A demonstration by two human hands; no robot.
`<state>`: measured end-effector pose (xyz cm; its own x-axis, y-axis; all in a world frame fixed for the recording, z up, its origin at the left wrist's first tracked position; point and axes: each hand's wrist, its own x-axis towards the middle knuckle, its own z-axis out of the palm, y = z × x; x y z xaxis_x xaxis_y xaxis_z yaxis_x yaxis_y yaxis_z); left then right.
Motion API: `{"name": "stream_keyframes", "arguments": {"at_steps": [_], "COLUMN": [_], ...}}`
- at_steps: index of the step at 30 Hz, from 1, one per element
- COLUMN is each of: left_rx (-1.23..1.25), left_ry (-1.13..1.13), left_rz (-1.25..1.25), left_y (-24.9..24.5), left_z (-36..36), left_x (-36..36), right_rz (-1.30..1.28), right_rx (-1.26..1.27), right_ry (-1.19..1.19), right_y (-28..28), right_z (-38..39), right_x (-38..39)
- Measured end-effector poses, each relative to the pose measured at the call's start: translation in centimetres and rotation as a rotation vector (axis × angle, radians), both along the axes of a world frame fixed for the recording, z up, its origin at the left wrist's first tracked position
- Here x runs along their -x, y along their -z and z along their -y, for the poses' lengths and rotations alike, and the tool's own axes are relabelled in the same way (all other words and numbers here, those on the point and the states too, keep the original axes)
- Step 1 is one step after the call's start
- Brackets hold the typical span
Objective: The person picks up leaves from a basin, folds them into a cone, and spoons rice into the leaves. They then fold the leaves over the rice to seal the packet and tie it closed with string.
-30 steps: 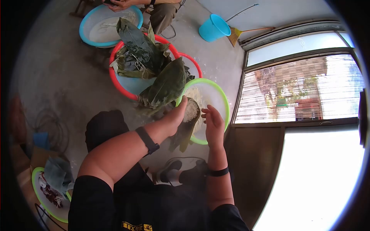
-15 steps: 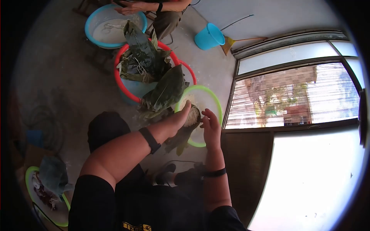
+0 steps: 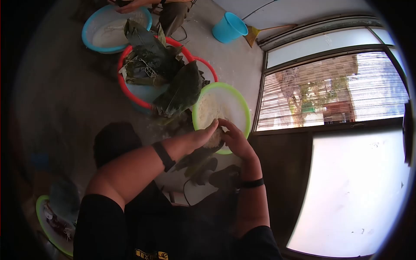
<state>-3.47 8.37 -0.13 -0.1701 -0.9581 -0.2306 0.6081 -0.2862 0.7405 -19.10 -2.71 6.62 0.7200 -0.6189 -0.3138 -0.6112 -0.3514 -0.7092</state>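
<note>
Folded long leaves [image 3: 196, 157] with white rice [image 3: 214, 139] in their opening sit between my two hands. My left hand [image 3: 197, 138] is closed round the leaves from the left, its thumb up along the rice. From the right, my right hand [image 3: 235, 141] bends its fingers over the leaf edge, fingertips meeting the left thumb. The leaf bundle is over the near part of a green-rimmed basin [image 3: 247, 108] of rice. The palm side of my left hand is hidden.
A red basin [image 3: 125, 89] with large dark leaves [image 3: 180, 91] stands beyond. Behind it, another person's hands [image 3: 130, 5] are over a blue basin [image 3: 86, 37]. A blue bucket [image 3: 229, 28] and broom [image 3: 251, 37] are by the wall. Another green-rimmed basin [image 3: 41, 212] stands lower left.
My right hand has moved left and its fingers have come down onto the leaf edge, touching my left thumb. The whole view has shifted slightly, with the basins higher in it.
</note>
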Motion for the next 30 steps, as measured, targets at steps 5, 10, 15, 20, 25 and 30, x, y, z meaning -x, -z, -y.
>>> {"name": "stream_keyframes", "arguments": {"at_steps": [5, 10, 15, 20, 25, 30], "left_rx": [-0.032, 0.057, -0.056, -0.145, -0.246, -0.360], "left_ry": [0.075, 0.105, 0.161, 0.008, -0.028, -0.010], "left_rz": [-0.072, -0.169, -0.418, -0.153, -0.244, -0.164], "left_y": [1.0, 1.4, -2.0, 0.9, 1.2, 0.4], "left_z": [1.5, 2.1, 2.4, 5.2, 7.6, 9.6], "left_x": [1.0, 2.0, 1.4, 4.6, 6.4, 7.6], "right_rz": [0.017, 0.161, 0.387, 0.400, 0.424, 0.406], "right_rx": [-0.096, -0.275, -0.505, -0.697, -0.724, -0.744], "right_ry": [0.009, 0.020, 0.152, 0.245, 0.288, 0.278], "right_y": [1.7, 1.9, 1.0, 3.3, 5.9, 6.1], "right_z": [2.1, 3.8, 5.4, 6.8, 8.1, 9.5], "right_x": [2.2, 3.1, 4.6, 6.1, 6.7, 8.5]}}
